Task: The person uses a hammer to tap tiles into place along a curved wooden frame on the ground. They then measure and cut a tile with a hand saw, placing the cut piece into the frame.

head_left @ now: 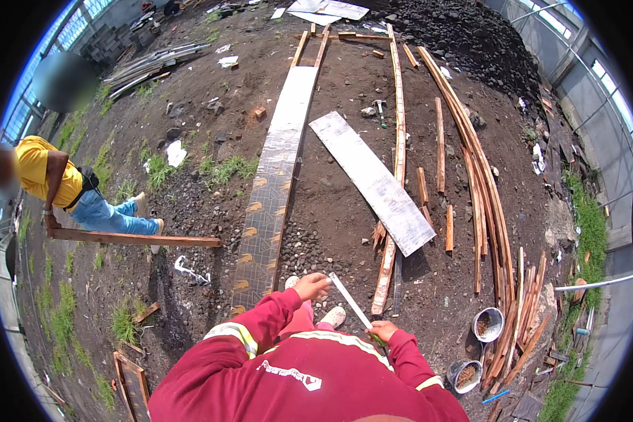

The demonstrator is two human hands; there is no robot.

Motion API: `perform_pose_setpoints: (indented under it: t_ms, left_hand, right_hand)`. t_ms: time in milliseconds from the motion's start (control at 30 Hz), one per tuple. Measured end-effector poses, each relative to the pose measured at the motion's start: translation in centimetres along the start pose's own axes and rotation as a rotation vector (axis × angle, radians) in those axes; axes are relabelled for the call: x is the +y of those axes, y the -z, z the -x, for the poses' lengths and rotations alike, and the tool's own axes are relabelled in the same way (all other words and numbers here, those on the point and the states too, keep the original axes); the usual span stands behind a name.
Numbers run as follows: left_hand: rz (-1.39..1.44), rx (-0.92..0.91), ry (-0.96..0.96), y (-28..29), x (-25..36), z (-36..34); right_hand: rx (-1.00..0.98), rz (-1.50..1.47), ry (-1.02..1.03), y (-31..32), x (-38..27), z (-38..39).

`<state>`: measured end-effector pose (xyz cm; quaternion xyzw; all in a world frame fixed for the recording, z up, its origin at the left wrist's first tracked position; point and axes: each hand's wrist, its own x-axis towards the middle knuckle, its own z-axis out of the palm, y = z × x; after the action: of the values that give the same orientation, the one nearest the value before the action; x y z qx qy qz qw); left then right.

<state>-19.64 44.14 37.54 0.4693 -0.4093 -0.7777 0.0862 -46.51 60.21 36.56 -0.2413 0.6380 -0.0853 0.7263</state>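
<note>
My left hand (313,287) is closed on the free end of an extended tape measure blade (352,301) in front of me. My right hand (381,330) grips the tape's green case (378,342) lower down, near my body. Just beyond the blade a pale, weathered board (373,183) lies at a slant over a long timber (381,292). To the left of it runs a long panel (253,245), white at the far end and dark-patterned nearer me, alongside wooden rails.
A co-worker in yellow (42,169) at left holds a timber (141,238). Long wood strips (499,232) and two buckets (488,323) lie at right. A small wooden frame (132,385) is at lower left, black rubble (464,49) at back right, a hammer (380,109) ahead.
</note>
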Motion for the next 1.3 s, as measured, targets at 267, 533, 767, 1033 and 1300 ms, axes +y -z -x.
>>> perform_pose_setpoints:
  t_ms: [267, 533, 767, 1033, 1300]
  left_hand:
    - [-0.072, -0.095, -0.204, -0.3, 0.6, -0.7]
    - [0.263, -0.033, -0.330, 4.3, 4.2, -2.5]
    - [0.594, 0.194, 0.106, 12.8, 5.1, -3.9]
    - [-0.054, 0.503, 0.625, 20.1, -4.0, -1.5]
    - [0.027, 0.580, 0.926, 13.5, -0.7, -4.5]
  right_hand:
    - [0.009, -0.194, 0.179, -5.4, -12.7, -3.6]
    - [0.054, -0.283, 0.223, -9.0, -18.7, -6.0]
    - [0.452, -0.144, 0.033, -0.3, -12.5, -8.6]
    - [0.635, -0.481, -0.366, 15.7, -3.0, -15.0]
    - [0.642, -0.640, -0.464, 31.5, 1.8, -32.3]
